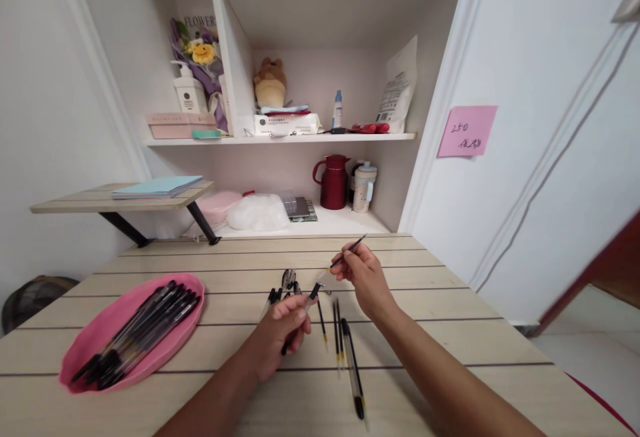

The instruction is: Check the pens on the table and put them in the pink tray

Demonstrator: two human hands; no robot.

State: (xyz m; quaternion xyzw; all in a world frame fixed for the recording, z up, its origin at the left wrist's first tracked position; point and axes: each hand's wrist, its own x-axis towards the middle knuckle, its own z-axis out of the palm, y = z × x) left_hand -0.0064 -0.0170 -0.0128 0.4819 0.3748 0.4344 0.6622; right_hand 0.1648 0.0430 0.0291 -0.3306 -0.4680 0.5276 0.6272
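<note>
My left hand (289, 327) is closed around a pen barrel (314, 292), its black end pointing up and to the right. Between the fingertips of my right hand (361, 273) is a thin dark ink refill (353, 247) with a yellow part low on it; its lower end is near the top of the pen barrel, and I cannot tell whether they touch. Below my hands, several loose refills (337, 333) lie on the table beside a clear pen with black ends (353, 367). Some black pen parts (289, 279) lie behind my left hand, partly hidden.
A pink tray (193, 283) holding several black pens (145, 330) stands on the wooden table (225, 383) at the left. A raised side shelf (75, 200) carries blue paper (157, 187). At the back are a red jug (334, 183), a cup (364, 187) and a white bag (259, 213).
</note>
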